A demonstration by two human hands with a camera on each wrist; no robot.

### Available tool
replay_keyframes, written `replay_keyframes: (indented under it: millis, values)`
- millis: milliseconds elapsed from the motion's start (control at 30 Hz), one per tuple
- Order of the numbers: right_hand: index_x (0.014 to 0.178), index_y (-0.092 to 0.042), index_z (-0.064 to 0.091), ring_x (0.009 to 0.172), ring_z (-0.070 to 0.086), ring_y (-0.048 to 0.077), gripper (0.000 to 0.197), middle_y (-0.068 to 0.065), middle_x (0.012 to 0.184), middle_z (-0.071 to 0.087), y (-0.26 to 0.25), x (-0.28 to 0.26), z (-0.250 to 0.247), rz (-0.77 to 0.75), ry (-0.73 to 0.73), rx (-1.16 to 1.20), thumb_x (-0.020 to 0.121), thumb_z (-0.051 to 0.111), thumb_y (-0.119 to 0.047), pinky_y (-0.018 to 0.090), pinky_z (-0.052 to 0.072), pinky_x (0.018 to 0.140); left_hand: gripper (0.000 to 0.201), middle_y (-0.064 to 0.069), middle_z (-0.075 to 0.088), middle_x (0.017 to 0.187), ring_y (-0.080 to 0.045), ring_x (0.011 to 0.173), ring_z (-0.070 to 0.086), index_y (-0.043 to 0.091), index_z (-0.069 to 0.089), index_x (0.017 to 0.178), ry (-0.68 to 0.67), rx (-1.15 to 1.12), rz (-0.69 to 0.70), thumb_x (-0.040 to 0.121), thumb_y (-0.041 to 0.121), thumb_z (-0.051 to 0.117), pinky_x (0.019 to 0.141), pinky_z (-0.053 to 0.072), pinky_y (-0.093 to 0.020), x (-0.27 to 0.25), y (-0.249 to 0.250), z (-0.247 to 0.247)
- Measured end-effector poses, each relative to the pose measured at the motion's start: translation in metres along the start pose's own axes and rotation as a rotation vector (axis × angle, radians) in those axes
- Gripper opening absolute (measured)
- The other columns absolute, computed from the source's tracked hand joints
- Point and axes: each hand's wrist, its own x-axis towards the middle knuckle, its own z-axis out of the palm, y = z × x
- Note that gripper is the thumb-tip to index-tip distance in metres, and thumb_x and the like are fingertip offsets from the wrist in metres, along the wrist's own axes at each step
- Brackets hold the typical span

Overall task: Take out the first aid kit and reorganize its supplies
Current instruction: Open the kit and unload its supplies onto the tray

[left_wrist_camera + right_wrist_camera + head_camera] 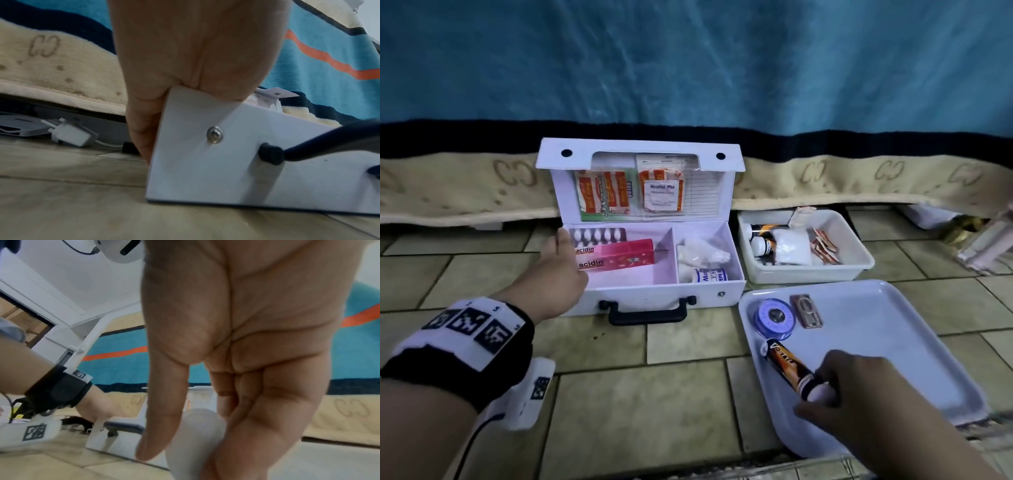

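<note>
The white first aid kit stands open on the tiled floor, lid up against the bed. My left hand grips its front left corner, thumb down the outer side wall. Inside lie a pink box, a blister pack, gauze and a bandage roll. The lid pocket holds plaster packets and an alcohol pad. My right hand pinches the white cap of an orange-black tube lying on the white tray.
A blue tape roll and a small brown packet lie on the tray. A white bin behind it holds bottles, a white pouch and sachets. The bed's blanket hangs behind; a charger lies under the bed.
</note>
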Motion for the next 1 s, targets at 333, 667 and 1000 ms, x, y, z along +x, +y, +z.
replay_keyframes:
  millis: [333,667,1000]
  values:
    - [0.124,-0.035,0.051,0.103,0.056,0.006,0.058,-0.012,0.113,0.06,-0.011,0.01,-0.01,-0.092,-0.091,-0.114,0.073,0.062,-0.063,0.02,0.043,0.086,0.072,-0.012,-0.01,0.156,-0.034,0.137,0.027,0.006,-0.011,0.148,-0.006,-0.018,-0.013,0.096,0.018,0.037,0.103,0.033,-0.035,-0.001,0.002,-0.001]
    - [0.121,-0.02,0.057,0.106,0.056,0.021,0.042,0.002,0.117,0.059,-0.136,0.069,-0.062,-0.573,0.12,-0.231,0.088,0.055,-0.047,0.031,0.046,0.081,0.073,-0.009,-0.011,0.156,-0.033,0.134,0.031,0.007,-0.013,0.148,-0.023,-0.074,-0.026,0.096,0.017,0.036,0.103,0.038,-0.037,-0.003,0.002,-0.003]
    - [0.12,-0.011,0.059,0.111,0.051,0.027,0.035,0.008,0.123,0.051,-0.201,0.15,-0.015,-0.631,-0.019,-0.67,0.09,0.057,-0.028,0.038,0.041,0.093,0.075,-0.01,-0.009,0.156,-0.031,0.142,0.016,0.007,-0.013,0.148,-0.048,-0.077,-0.036,0.093,0.015,0.037,0.113,0.024,-0.036,-0.007,0.003,-0.005]
